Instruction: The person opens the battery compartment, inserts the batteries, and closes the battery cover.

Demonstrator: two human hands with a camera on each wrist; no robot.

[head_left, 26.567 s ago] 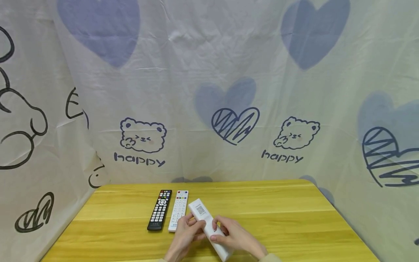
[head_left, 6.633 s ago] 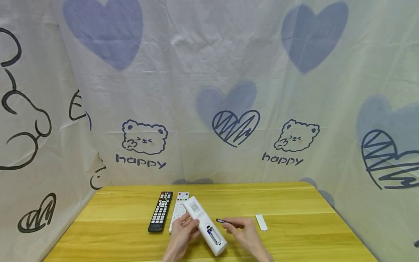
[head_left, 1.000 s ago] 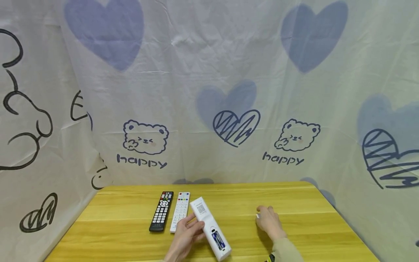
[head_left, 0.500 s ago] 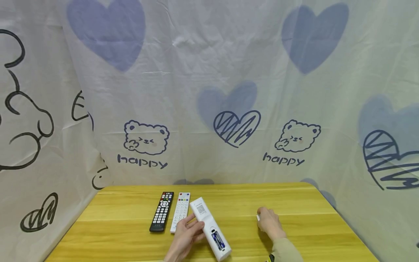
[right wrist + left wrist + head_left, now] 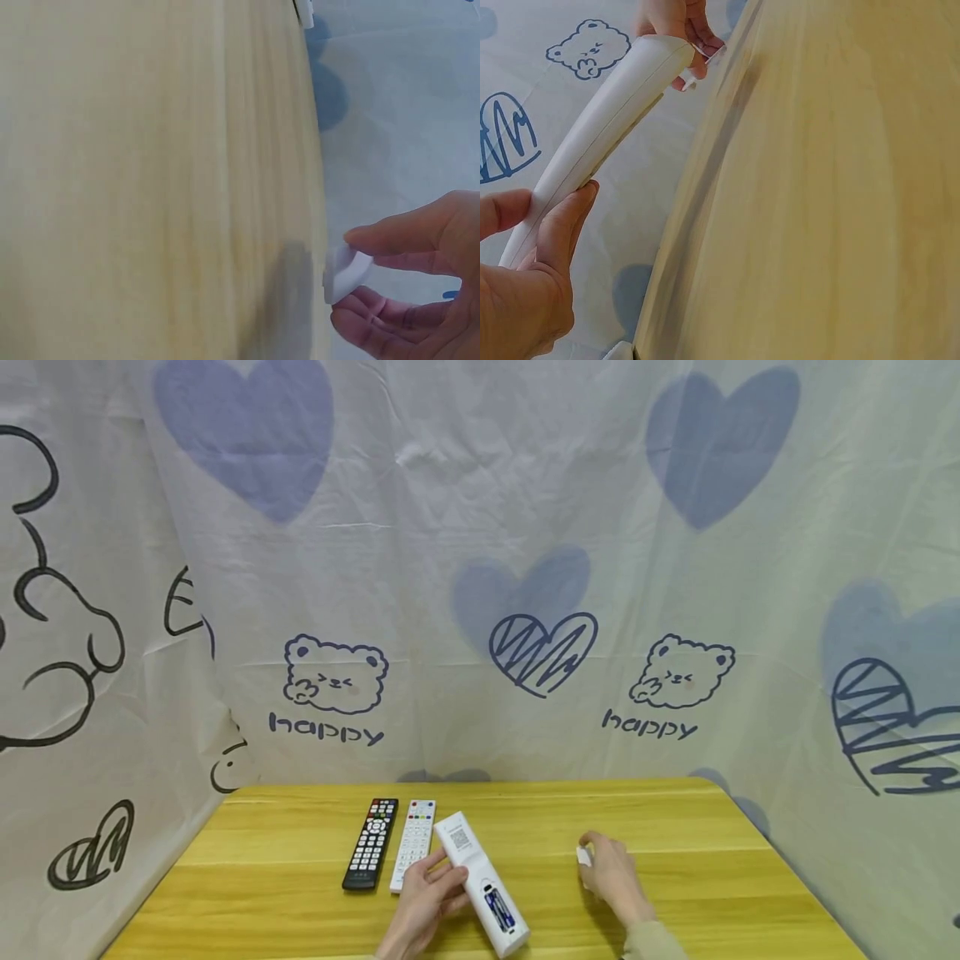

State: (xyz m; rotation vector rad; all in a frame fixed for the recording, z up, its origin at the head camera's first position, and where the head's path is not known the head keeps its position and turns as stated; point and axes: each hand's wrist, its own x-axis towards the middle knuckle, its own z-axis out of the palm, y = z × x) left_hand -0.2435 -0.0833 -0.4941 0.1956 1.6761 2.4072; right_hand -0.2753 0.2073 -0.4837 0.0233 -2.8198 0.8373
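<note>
My left hand (image 5: 422, 897) grips a white remote control (image 5: 467, 853) by its side, thumb on top and fingers beneath. The back of the remote faces up, with a QR code near its far end. Its battery compartment lies uncovered and shows batteries (image 5: 498, 910) with dark blue wrapping inside. In the left wrist view the remote (image 5: 604, 124) is seen edge-on, tilted above the wooden table. To the right, my right hand (image 5: 613, 878) pinches the small white battery cover (image 5: 345, 276) between thumb and fingers, just above the table.
Left of my left hand, a black remote (image 5: 371, 843) and another white remote (image 5: 414, 843) lie side by side with buttons up on the yellow wooden table (image 5: 705, 827). A patterned cloth (image 5: 450, 510) hangs behind the table's far edge.
Since several seconds ago, a battery has gone into the compartment and the cover has been picked up from the table. Just now my right hand has moved slightly left with it.
</note>
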